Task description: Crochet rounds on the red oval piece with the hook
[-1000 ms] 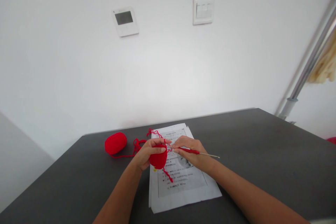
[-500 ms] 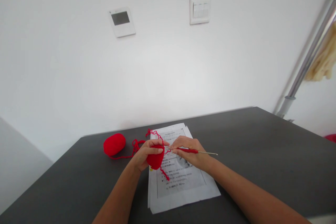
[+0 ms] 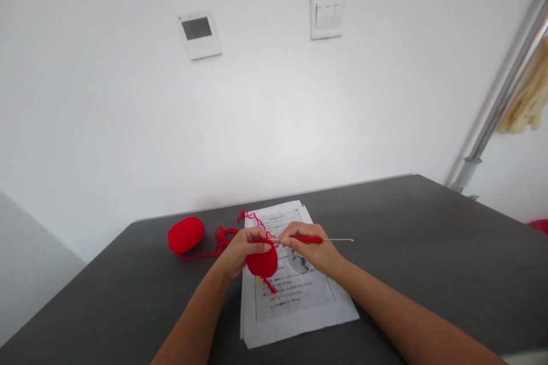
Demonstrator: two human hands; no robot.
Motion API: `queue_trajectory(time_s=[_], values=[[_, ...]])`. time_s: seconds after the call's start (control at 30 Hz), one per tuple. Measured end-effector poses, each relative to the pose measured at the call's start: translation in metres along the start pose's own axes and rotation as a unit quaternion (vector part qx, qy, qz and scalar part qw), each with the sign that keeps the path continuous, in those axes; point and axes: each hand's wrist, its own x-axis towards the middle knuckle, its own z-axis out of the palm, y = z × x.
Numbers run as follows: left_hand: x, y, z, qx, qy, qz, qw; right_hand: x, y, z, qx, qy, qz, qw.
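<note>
Between thumb and fingers, my left hand (image 3: 241, 251) pinches a rounded red crochet piece (image 3: 262, 262) over the printed sheets. A short red tail and a small yellow bit hang at its lower edge. My right hand (image 3: 306, 242) grips a crochet hook (image 3: 314, 239) with a red handle, one thin metal end pointing right. The hook's other end meets the top edge of the piece by my left fingertips; the stitch there is too small to make out. Loose red yarn (image 3: 222, 238) runs from behind my left hand to a red yarn ball (image 3: 186, 234) on the left.
Printed paper sheets (image 3: 303, 313) lie under my hands on the dark table (image 3: 406, 251). The white wall behind carries a panel with a screen (image 3: 199, 34) and a switch plate (image 3: 326, 17). A metal pole (image 3: 500, 102) stands at right.
The crochet piece has swung right and shows more of its round face. The hook has turned to lie nearly level, its right end higher. The yarn ball has stayed in place.
</note>
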Motion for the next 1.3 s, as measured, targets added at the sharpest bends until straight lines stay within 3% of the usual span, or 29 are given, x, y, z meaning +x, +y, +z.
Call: queue_trajectory(time_s=[0.13,0.3,0.43,0.7,0.93,1.3], values=[[0.000,0.000,0.004,-0.007,-0.010,0.008,1.000,-0.002,0.003,0.002,-0.065,0.021,-0.053,0.996],[0.000,-0.001,0.008,-0.015,0.003,0.011,1.000,0.001,0.004,-0.003,-0.137,-0.022,-0.221,0.965],[0.000,-0.002,0.010,-0.001,-0.018,0.016,1.000,0.003,0.006,-0.005,-0.167,-0.056,-0.270,0.947],[0.003,-0.005,0.009,0.014,-0.006,0.032,0.999,0.003,0.009,-0.007,-0.115,-0.025,-0.166,0.979],[0.005,-0.005,0.010,0.007,0.038,0.052,0.998,0.004,0.007,-0.009,-0.092,-0.012,-0.095,0.991],[0.006,-0.004,0.007,0.028,0.058,0.046,0.997,0.007,0.002,-0.014,-0.030,-0.045,-0.027,0.998]])
